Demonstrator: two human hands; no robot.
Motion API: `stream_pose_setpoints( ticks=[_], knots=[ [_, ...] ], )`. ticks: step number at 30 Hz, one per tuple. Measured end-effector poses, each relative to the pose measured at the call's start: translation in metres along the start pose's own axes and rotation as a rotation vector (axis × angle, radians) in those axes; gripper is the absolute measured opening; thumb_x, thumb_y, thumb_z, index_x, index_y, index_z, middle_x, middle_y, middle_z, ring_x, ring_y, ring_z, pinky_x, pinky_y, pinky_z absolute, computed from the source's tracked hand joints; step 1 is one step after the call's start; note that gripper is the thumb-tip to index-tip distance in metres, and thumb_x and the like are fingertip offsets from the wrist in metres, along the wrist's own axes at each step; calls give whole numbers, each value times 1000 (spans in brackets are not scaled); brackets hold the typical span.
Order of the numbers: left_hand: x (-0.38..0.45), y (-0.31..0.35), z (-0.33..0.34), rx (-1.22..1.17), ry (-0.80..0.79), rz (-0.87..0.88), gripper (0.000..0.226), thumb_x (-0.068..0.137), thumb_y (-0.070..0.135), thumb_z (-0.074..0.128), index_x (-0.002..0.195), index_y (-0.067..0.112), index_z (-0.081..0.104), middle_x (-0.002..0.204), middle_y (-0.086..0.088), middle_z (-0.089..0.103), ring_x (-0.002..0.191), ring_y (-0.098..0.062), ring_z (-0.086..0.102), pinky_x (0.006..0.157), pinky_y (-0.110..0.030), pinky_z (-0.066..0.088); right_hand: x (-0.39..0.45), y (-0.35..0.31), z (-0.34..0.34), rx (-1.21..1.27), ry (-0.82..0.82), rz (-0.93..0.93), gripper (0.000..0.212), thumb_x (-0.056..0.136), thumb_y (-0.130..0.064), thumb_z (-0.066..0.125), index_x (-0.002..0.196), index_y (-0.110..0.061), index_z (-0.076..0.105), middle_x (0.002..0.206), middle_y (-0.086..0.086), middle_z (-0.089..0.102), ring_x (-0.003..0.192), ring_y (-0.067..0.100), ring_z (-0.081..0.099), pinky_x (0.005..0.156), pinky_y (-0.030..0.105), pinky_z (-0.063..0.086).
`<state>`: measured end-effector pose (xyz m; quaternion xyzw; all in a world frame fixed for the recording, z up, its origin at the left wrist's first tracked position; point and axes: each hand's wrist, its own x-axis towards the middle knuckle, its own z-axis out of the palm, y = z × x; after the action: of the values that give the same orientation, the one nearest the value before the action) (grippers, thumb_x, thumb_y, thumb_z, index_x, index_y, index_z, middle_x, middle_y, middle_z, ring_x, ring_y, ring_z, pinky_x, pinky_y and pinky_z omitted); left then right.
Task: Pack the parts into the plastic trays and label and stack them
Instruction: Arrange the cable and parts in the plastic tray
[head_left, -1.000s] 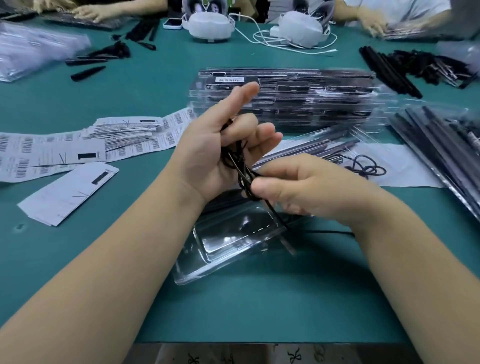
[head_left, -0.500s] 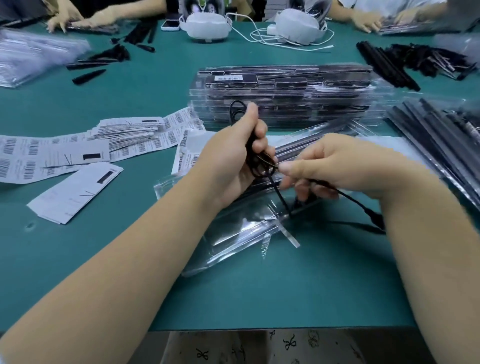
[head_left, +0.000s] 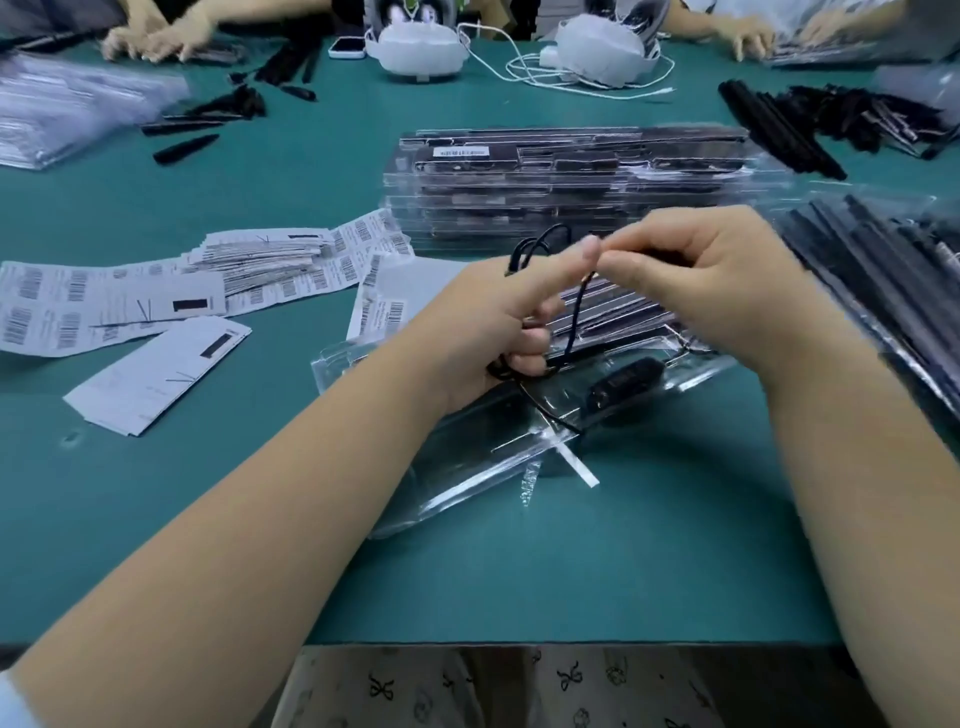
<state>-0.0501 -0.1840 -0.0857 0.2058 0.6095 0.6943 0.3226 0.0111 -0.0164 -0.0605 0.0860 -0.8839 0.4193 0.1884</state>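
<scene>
The green desk (head_left: 156, 493) is carrying everything, and the person is sitting at its near edge with both forearms reaching in over it. Toward the middle, a stack of filled trays (head_left: 571, 182) is standing with a small barcode sticker on top. Barcode label sheets (head_left: 130, 301) are lying fanned out toward the left edge, and loose black rods (head_left: 805, 124) are piled near the far right corner, with more bagged ones along the right edge.

Just inside the near edge, directly under the hands, a clear plastic tray (head_left: 467, 467) is lying at a slant, with a black part (head_left: 623, 387) sitting in its right-hand pocket.

Above the tray, the left hand (head_left: 498, 332) is gripping a coil of black cord (head_left: 540, 249): the lower fingers are curling round the loops while the forefinger is pointing up and to the right, and a loop is showing above the knuckles. The right hand (head_left: 727, 286) is meeting it fingertip to fingertip, its thumb and forefinger pinching the cord's strand and the other fingers folding in beneath. From the hands the cord is hanging down onto the tray, beside the black part.

Other people's hands are working along the far edge, beside two white headsets (head_left: 415, 47).
</scene>
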Motion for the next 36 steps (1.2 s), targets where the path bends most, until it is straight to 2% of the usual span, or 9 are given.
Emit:
stream_pose_setpoints(
  ticks=[5,9,14,20,24,28,32,34,36],
  knots=[
    [0,-2,1,134,-46,12,26,75,29,68,64,24,45,54,7,31,42,-8,25,39,-15,24,0,-3,27,127,176,10,20,81,-16,73,79,-32,60,68,-16,60,64,1,53,64,18,46],
    [-2,-3,4,32,-51,4,32,76,32,67,48,22,55,51,4,43,49,-13,48,49,-24,48,3,-2,26,278,66,165,9,73,-37,71,73,-28,67,68,-8,64,62,7,53,57,20,47],
    [-1,4,3,-134,-40,-50,44,83,45,54,51,24,33,46,7,19,39,-10,21,38,-16,26,7,5,11,603,100,395,16,77,-33,61,70,-19,63,58,-3,61,45,10,46,40,17,34],
    [1,-1,2,-92,-1,30,41,81,47,61,66,25,31,45,9,22,39,-10,24,39,-18,30,1,0,9,544,148,227,10,84,-20,67,76,-23,73,65,-3,69,53,8,52,49,17,41],
    [0,0,3,-112,114,73,45,67,60,66,46,24,49,44,7,30,38,-12,32,41,-21,37,-2,-10,27,400,99,159,14,81,-10,71,82,-24,72,58,-16,65,53,-4,53,53,11,41],
    [1,-3,7,42,248,158,38,76,49,65,55,23,45,45,5,39,38,-14,41,43,-22,40,-6,-18,32,366,17,98,15,72,-3,77,74,-17,72,58,-14,68,53,-4,60,56,6,43],
    [-2,-1,10,316,369,181,32,85,30,58,62,8,51,45,0,47,41,-13,47,41,-16,37,-4,-14,31,167,-93,192,32,66,-31,82,51,-20,56,42,-14,45,41,2,36,42,12,29],
    [-5,2,12,333,354,204,35,82,33,53,68,0,51,56,-4,47,51,-14,46,50,-21,38,-3,-12,27,228,-171,302,41,59,-44,82,55,-20,49,44,-13,37,41,5,30,39,15,26],
    [-9,6,16,324,266,289,31,80,33,51,78,3,52,66,-15,51,62,-25,50,60,-36,42,-4,-13,22,374,-309,340,29,62,-36,83,68,-21,59,49,-10,43,41,5,34,37,15,27]
  ],
)
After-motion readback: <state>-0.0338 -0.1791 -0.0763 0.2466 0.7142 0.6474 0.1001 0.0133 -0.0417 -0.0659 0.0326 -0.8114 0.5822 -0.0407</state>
